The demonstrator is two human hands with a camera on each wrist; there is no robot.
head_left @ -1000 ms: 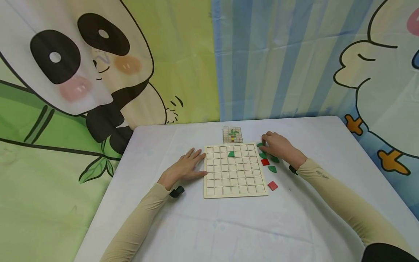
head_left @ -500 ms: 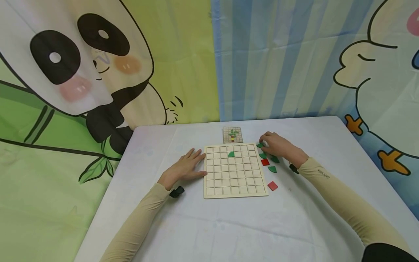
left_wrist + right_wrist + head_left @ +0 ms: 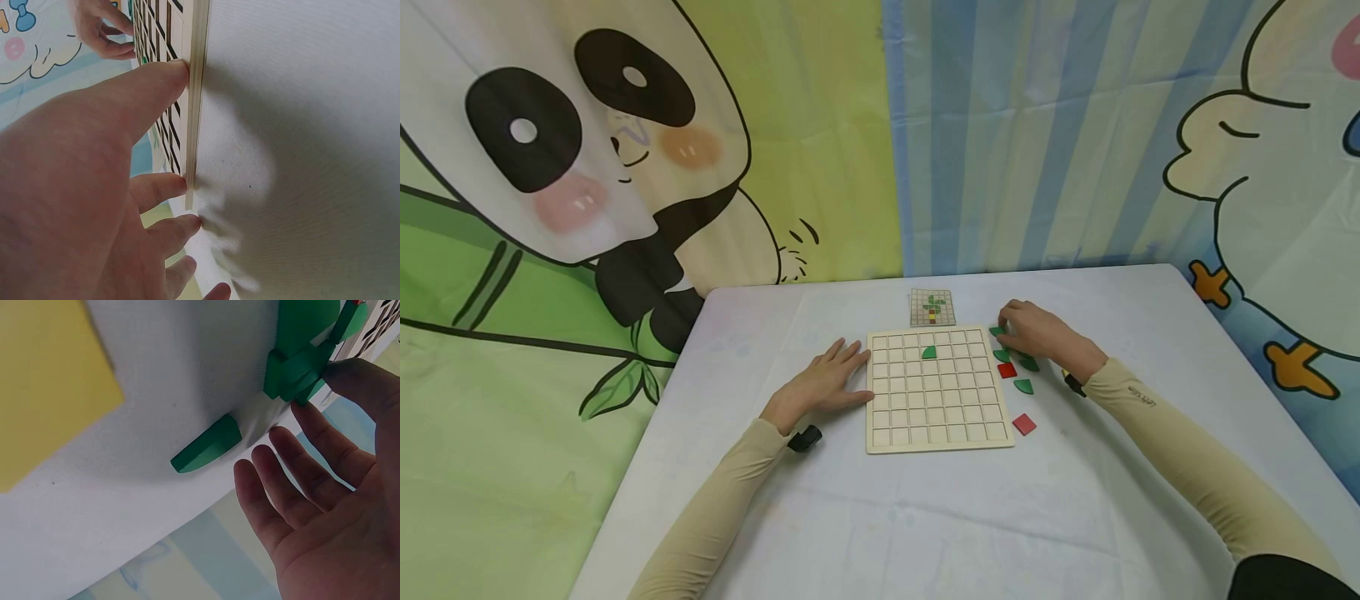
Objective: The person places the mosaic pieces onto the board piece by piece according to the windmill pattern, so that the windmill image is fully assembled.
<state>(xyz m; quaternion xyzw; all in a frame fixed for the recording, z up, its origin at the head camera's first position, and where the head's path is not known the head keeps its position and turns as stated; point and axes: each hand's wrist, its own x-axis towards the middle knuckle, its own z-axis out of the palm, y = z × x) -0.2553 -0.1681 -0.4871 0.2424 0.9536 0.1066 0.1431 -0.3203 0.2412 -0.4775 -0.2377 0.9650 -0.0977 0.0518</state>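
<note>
My left hand [image 3: 822, 385] lies with spread fingers against the left edge of the gridded wooden board [image 3: 940, 451]; in the left wrist view its thumb and a fingertip touch the board's rim [image 3: 197, 94]. One green quarter-round piece [image 3: 929, 352] sits in an upper cell. Beyond the board's upper right corner, my right hand [image 3: 1047, 335] is over a group of green pieces. The right wrist view shows its thumb and index finger pinching a green piece [image 3: 311, 392] amid others, with the remaining fingers loosely extended.
A small pattern card [image 3: 932, 307] lies behind the board. To the board's right are two red squares [image 3: 1007, 370] [image 3: 1024, 425] and a loose green piece [image 3: 1023, 387]. A large yellow shape [image 3: 50, 381] fills the upper left of the right wrist view.
My right fingertips have shifted slightly left and then back right by the green pieces. The left hand stays where it was on the board's edge.
</note>
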